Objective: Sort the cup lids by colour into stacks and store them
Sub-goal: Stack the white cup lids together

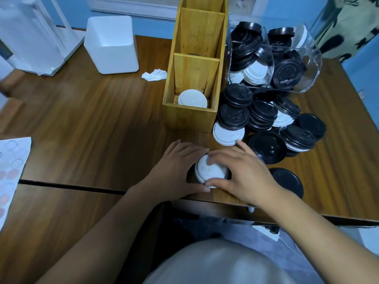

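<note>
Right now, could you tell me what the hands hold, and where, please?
A white lid stack, by its rim: the left hand cups its left side, the right hand its right side and top.

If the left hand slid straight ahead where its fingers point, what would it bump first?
The left hand would likely meet the loose white lid lying beside the wooden box's near corner; depth is unclear.

A stack of lids (pixel 207 171) stands on the table (pixel 92 119) between the left hand (pixel 176 169) and the right hand (pixel 244 173), which cup it. Just behind the hands stands a divided box (pixel 190 119), with stored lids (pixel 192 98) in its nearest compartment. A heap of lids (pixel 266 124) lies behind the right hand, and a tipped jar (pixel 307 68) lies behind the heap. A tissue (pixel 154 74) lies well behind the left hand.
</note>
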Motion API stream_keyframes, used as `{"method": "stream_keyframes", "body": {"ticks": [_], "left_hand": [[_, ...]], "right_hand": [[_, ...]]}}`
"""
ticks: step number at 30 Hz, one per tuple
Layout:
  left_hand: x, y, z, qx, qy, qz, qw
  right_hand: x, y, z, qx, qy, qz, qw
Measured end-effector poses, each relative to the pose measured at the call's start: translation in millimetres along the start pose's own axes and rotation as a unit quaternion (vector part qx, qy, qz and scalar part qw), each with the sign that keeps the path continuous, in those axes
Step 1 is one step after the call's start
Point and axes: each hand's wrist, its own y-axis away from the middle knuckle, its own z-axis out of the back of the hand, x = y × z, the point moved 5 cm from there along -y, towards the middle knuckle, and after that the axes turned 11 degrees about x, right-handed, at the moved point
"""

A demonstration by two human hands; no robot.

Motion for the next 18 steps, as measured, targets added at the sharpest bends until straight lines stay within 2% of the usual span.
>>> {"method": "stream_keyframes", "body": {"ticks": [4, 7, 9, 12, 18], "left_hand": [[-6.2, -0.3, -2.3, -0.014, -0.043, 0.000, 0.999], [-11.6, -0.1, -1.7, -0.027, -0.062, -0.001, 0.998], [-11.2, -0.3, 1.1, -0.030, -0.053, 0.006, 0.998], [-6.2, 2.0, 7.3, -0.043, -0.024, 0.030, 0.998], [10.0, 12.9, 19.7, -0.048, -0.038, 0.075, 0.995]], "right_hand": [[1.5, 0.7, 7.5, 0.013, 0.016, 0.001, 1.000], [-3.0, 7.3, 28.9, -0.064, 0.025, -0.006, 0.998], [-16.7, 8.2, 45.1, -0.101, 0.103, -0.052, 0.988], [-32.3, 0.1, 52.7, -0.064, 0.244, -0.130, 0.959], [-20.8, -27.3, 50.6, -0.039, 0.314, -0.129, 0.940]]}}
